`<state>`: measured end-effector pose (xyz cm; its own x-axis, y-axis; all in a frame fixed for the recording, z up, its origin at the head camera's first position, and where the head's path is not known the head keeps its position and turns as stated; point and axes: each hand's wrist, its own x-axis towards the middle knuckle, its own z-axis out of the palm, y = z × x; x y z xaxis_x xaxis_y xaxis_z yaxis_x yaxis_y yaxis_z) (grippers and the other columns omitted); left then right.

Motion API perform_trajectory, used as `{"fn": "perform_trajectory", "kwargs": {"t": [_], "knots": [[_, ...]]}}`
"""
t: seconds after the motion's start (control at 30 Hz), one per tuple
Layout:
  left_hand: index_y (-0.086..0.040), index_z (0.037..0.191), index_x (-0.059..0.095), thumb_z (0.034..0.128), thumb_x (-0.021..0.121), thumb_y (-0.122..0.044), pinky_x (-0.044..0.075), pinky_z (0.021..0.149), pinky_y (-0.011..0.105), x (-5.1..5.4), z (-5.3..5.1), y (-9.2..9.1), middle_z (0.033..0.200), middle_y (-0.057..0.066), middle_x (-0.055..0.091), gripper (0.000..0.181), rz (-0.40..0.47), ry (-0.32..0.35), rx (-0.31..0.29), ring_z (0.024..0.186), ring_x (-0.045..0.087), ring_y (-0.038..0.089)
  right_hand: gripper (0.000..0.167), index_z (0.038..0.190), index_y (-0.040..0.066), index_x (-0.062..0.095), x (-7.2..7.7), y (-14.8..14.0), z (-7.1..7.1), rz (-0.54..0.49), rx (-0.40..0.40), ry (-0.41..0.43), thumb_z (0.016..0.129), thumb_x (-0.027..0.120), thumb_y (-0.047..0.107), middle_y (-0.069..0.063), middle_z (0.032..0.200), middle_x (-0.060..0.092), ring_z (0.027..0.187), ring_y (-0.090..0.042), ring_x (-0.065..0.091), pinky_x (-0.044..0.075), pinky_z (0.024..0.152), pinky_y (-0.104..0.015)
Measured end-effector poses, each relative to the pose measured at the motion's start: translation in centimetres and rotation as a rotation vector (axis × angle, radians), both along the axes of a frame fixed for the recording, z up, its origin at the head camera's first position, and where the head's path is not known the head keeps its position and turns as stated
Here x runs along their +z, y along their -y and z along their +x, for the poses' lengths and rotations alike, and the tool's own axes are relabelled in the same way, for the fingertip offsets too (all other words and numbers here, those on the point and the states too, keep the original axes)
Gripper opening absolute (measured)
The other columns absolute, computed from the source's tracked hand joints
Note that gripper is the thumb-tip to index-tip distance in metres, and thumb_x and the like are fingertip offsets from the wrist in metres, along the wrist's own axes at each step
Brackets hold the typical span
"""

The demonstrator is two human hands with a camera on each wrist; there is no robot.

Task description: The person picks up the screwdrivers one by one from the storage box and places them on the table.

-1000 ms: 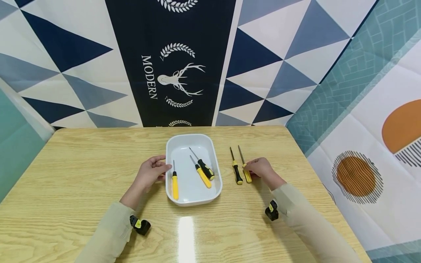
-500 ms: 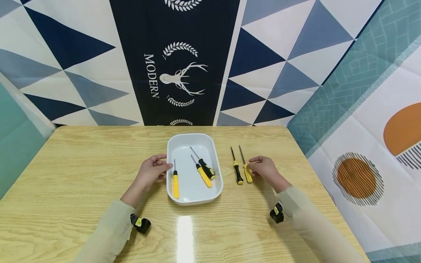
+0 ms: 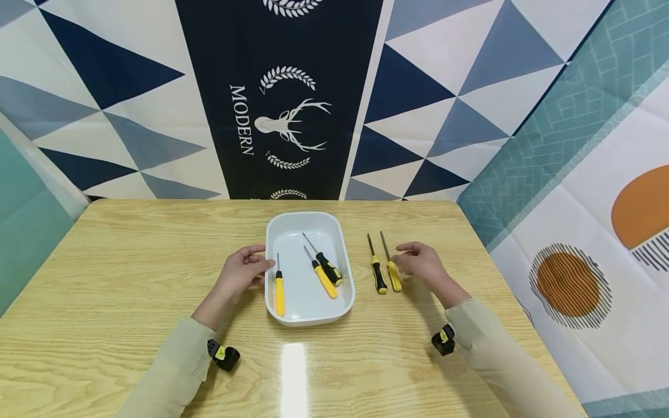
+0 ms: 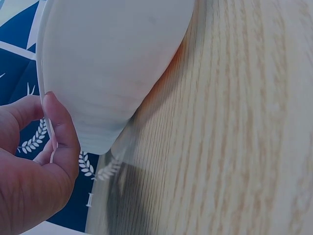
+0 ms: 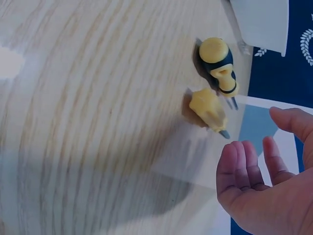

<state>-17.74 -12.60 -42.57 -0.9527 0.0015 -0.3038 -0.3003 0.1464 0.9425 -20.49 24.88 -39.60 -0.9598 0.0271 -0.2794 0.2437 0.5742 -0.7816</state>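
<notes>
A person's left hand grips the rim of a white tray holding three screwdrivers; the right hand, fingers relaxed and grasping nothing, is just beside a yellow screwdriver on the desk, near a black-and-yellow screwdriver. A light pinch on the handle, avoiding its neighbor, seems wisest, with the tray held steady.

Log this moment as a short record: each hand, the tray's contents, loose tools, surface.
Left hand: grips the rim of a glossy white rounded-rectangular tray
Right hand: holds nothing, beside an all-yellow-handled metal screwdriver
In tray: yellow-handled screwdriver with black collar at left; matching second screwdriver close beside a black-and-yellow-handled screwdriver
Right of tray: another black-and-yellow-handled screwdriver, next to the all-yellow-handled one
Surface: light wood-grain table
</notes>
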Motion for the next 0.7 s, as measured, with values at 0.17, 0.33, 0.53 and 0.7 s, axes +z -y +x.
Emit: {"fn": "perform_trajectory", "kwargs": {"t": [0.17, 0.33, 0.53, 0.7], "knots": [[-0.006, 0.134, 0.045, 0.0884, 0.064, -0.016, 0.055, 0.064, 0.021, 0.1, 0.1, 0.0, 0.102, 0.007, 0.052, 0.050, 0.000, 0.002, -0.001, 0.069, 0.056, 0.010, 0.050, 0.133, 0.001, 0.045, 0.3, -0.3, -0.1, -0.018, 0.016, 0.008, 0.090, 0.061, 0.022, -0.010, 0.107, 0.054, 0.093, -0.028, 0.056, 0.053, 0.082, -0.039], [-0.006, 0.134, 0.045, 0.0882, 0.064, -0.015, 0.054, 0.064, 0.020, 0.2, 0.0, 0.0, 0.101, 0.007, 0.052, 0.051, 0.006, 0.007, 0.000, 0.071, 0.057, 0.009, 0.051, 0.135, 0.002, 0.043, 0.8, -0.3, 0.1, -0.041, 0.041, 0.008, 0.091, 0.061, 0.020, -0.011, 0.111, 0.054, 0.097, -0.030, 0.056, 0.053, 0.082, -0.041], [-0.006, 0.134, 0.045, 0.0882, 0.064, -0.015, 0.054, 0.065, 0.020, 0.2, 0.0, 0.0, 0.101, 0.007, 0.053, 0.050, 0.002, 0.005, -0.001, 0.072, 0.057, 0.009, 0.053, 0.135, 0.002, 0.044, 1.6, 0.3, 0.7, -0.020, 0.083, -0.012, 0.089, 0.063, 0.022, -0.015, 0.115, 0.052, 0.099, -0.025, 0.054, 0.053, 0.085, -0.045], [-0.005, 0.134, 0.045, 0.0885, 0.064, -0.015, 0.055, 0.065, 0.021, 0.1, 0.1, 0.0, 0.101, 0.007, 0.053, 0.050, 0.000, 0.000, -0.005, 0.071, 0.057, 0.009, 0.054, 0.134, 0.002, 0.044, 1.9, 0.8, 0.9, -0.029, 0.105, -0.022, 0.088, 0.064, 0.023, -0.014, 0.115, 0.052, 0.099, -0.023, 0.054, 0.052, 0.087, -0.046]]}}
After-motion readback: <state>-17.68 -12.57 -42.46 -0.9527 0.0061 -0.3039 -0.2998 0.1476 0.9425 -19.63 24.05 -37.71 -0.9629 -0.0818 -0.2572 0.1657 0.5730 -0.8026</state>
